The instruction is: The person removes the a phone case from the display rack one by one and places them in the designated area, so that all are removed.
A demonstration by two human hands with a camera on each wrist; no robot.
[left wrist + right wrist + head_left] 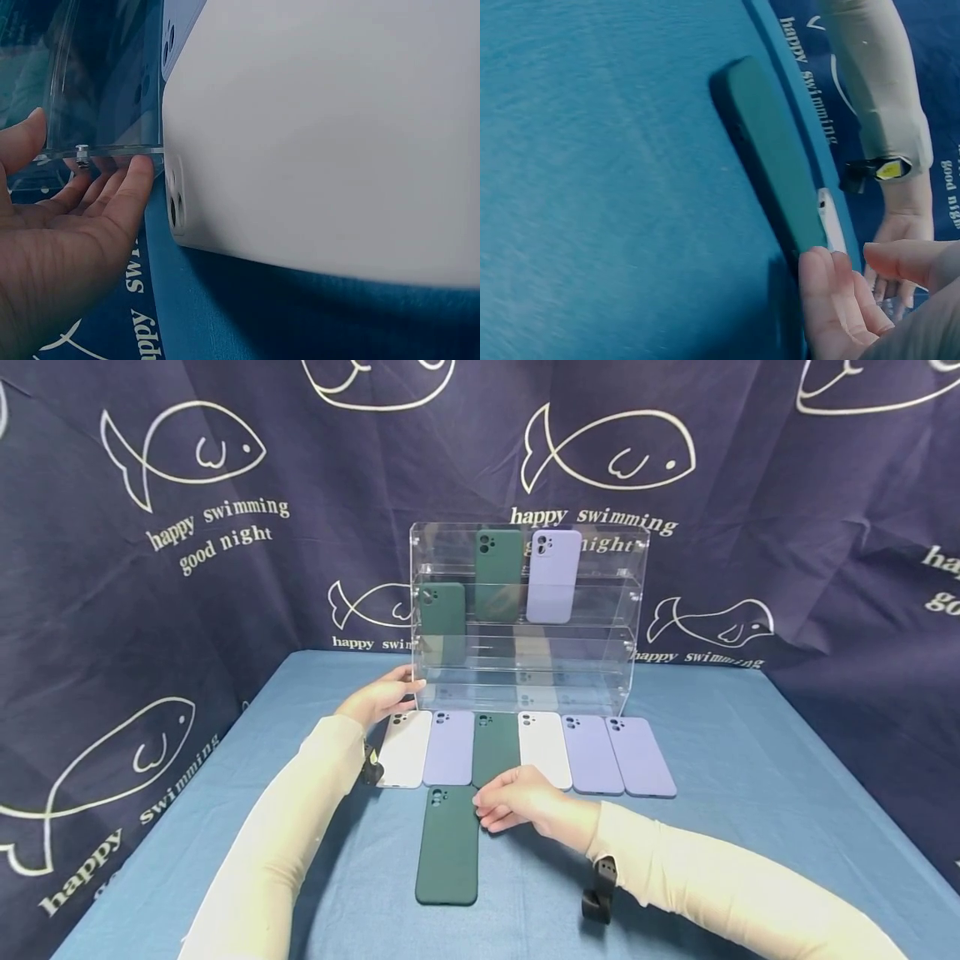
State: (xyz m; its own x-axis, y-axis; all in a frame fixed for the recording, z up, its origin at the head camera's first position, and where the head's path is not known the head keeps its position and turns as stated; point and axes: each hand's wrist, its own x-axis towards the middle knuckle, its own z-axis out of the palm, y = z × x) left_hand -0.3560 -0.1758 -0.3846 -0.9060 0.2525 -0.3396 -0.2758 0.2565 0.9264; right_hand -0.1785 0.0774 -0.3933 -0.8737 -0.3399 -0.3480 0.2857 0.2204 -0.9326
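A clear acrylic display rack (pixel 525 647) stands upright at the back of the table. My left hand (pixel 388 693) holds its lower left side; in the left wrist view, the thumb and fingers (pixel 129 195) lie on either side of the clear panel. My right hand (pixel 521 800) is beside the upper right edge of a dark green phone case (pixel 447 852) lying flat. In the right wrist view its fingers (pixel 817 292) overlap the case's end, with the thumb apart; contact is unclear. A white phone case (pixel 322 135) lies close below my left wrist.
A row of phone cases lies before the rack: white (pixel 406 747), lavender (pixel 450 749), green (pixel 495 739), white (pixel 545 747) and two lavender (pixel 641 756). The rack bears two green cases (pixel 498 556) and a lavender one (pixel 553 577). A dark fish-print curtain (pixel 465 460) hangs behind.
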